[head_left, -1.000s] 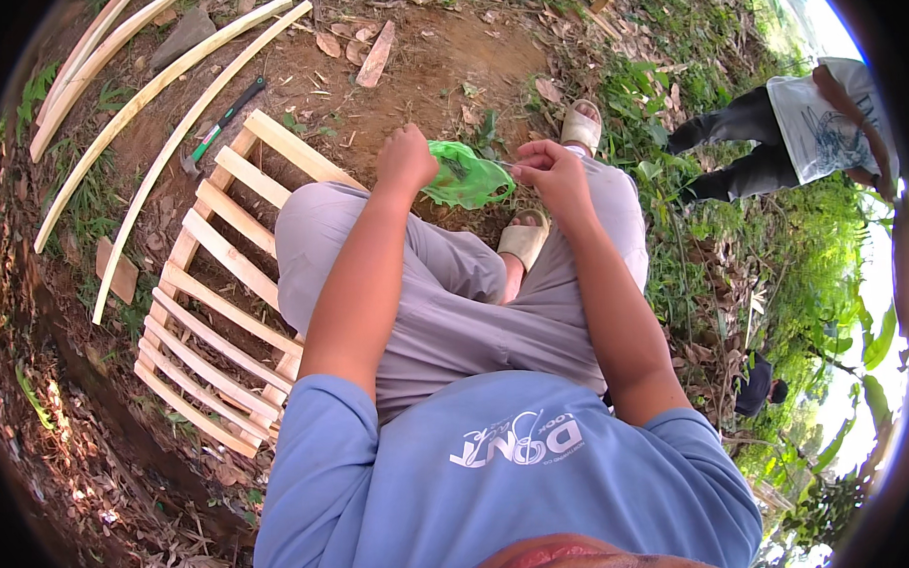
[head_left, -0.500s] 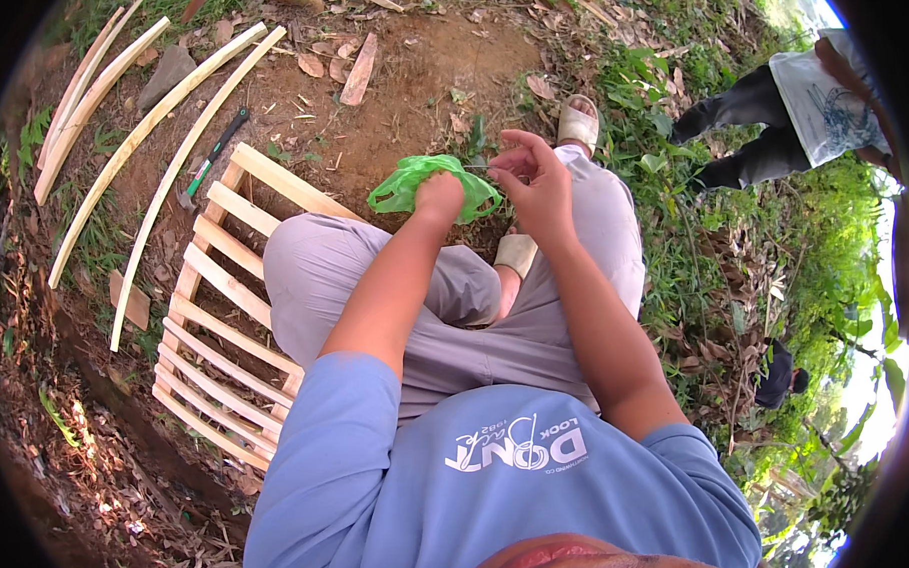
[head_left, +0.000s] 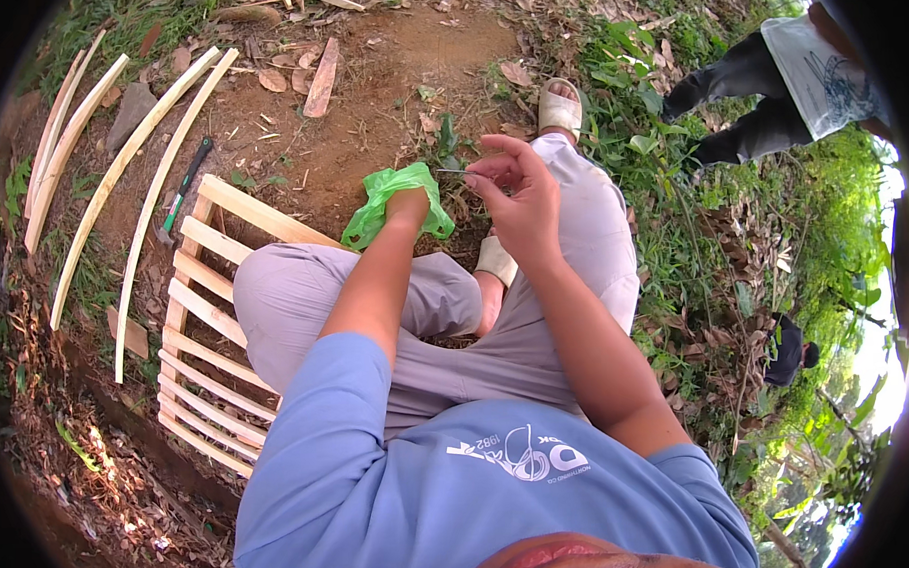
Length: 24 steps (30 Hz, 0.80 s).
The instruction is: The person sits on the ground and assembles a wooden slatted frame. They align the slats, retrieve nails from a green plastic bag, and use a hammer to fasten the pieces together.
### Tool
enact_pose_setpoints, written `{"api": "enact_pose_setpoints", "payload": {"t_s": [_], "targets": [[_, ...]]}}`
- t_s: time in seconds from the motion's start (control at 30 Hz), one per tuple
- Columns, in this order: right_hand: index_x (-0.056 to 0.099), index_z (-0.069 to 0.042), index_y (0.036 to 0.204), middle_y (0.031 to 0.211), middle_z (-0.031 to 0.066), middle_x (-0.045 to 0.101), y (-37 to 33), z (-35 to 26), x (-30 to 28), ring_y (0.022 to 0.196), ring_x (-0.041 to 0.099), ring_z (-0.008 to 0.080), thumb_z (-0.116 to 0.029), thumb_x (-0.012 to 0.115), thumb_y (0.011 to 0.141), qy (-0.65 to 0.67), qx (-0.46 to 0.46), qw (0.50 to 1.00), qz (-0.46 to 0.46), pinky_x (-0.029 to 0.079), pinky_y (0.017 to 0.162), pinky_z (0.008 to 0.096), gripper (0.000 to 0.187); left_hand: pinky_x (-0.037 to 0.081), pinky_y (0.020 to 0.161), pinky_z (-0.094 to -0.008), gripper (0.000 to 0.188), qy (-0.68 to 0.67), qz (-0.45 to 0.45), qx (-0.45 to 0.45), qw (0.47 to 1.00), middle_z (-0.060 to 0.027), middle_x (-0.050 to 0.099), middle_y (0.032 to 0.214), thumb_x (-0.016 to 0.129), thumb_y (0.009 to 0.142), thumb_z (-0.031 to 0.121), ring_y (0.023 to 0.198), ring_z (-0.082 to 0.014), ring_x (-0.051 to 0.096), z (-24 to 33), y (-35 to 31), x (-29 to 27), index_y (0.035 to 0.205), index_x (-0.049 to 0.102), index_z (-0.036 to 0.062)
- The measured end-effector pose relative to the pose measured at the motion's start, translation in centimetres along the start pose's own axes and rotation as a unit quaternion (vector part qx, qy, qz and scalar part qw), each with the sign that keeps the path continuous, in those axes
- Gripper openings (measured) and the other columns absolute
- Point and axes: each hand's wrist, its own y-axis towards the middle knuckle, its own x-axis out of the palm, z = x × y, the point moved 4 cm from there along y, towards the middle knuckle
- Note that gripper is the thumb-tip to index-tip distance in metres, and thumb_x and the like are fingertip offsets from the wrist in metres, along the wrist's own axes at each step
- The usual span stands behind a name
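Observation:
My left hand [head_left: 407,206] reaches down into a thin green plastic bag [head_left: 373,209], so its fingers are hidden. To the right of the bag, my right hand [head_left: 520,197] pinches a thin metal nail [head_left: 453,171] between thumb and forefinger. The nail points left toward the bag's edge. At my left knee lies a slatted wooden frame [head_left: 207,311] of pale strips joined to side rails. Beyond its far corner rests a hammer [head_left: 183,193] with a black and green handle.
Several long pale wood strips [head_left: 161,189] lie at the far left beside a grey stone [head_left: 131,115]. A short flat wood piece [head_left: 321,78] is on the bare soil ahead. Another person's legs [head_left: 749,103] stand among plants at right, near a white translucent bag [head_left: 818,76].
My left hand has gone deeper into the green bag. My right hand has turned, and the nail shows more clearly. The whole view has shifted slightly.

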Motion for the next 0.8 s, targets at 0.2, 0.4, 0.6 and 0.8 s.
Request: {"api": "enact_pose_setpoints", "payload": {"t_s": [0.2,0.4,0.6,0.8], "targets": [[0.068,-0.005,0.130,0.098,0.0048,0.081,0.2,1.2,-0.2,0.086,0.072,0.0099,0.005,0.081,0.088,0.023,0.003,1.000,0.015,0.054,0.076,0.0268,0.046,0.059,0.092,-0.0522,0.032,-0.129,0.092,-0.015,0.987,-0.0255,0.076,0.123,0.053,0.102,0.019,0.110,-0.0432,0.075,0.6,0.4,-0.4,0.113,0.078,0.0036],[0.067,-0.004,0.131,0.100,0.0059,0.080,-0.1,1.1,-0.4,0.089,0.072,0.0101,0.007,0.079,0.089,0.045,0.020,0.999,0.010,0.055,0.078,0.0263,0.045,0.060,0.090,-0.0482,0.029,0.021,0.117,0.060,0.991,-0.0245,0.075,0.123,0.054,0.101,0.019,0.109,-0.0379,0.076,0.2,0.7,0.7,0.110,0.077,0.0043],[0.066,-0.003,0.131,0.101,0.0052,0.079,-0.3,1.6,-1.2,0.091,0.072,0.0103,0.006,0.079,0.091,0.044,0.019,0.998,0.035,0.055,0.080,0.0264,0.043,0.061,0.085,-0.0483,0.021,0.030,0.085,0.012,0.996,-0.0200,0.078,0.116,0.065,0.095,0.013,0.105,-0.0352,0.077,0.9,0.9,-0.6,0.110,0.079,0.0093],[0.065,-0.001,0.131,0.101,0.0056,0.078,-0.4,2.0,-0.9,0.091,0.072,0.0100,0.006,0.080,0.091,0.042,0.040,0.998,0.014,0.056,0.081,0.0255,0.043,0.062,0.081,-0.0477,0.026,-0.040,0.128,0.040,0.990,-0.0237,0.078,0.110,0.065,0.099,0.022,0.099,-0.0373,0.077,-0.6,3.5,1.3,0.114,0.077,0.0044]]}}
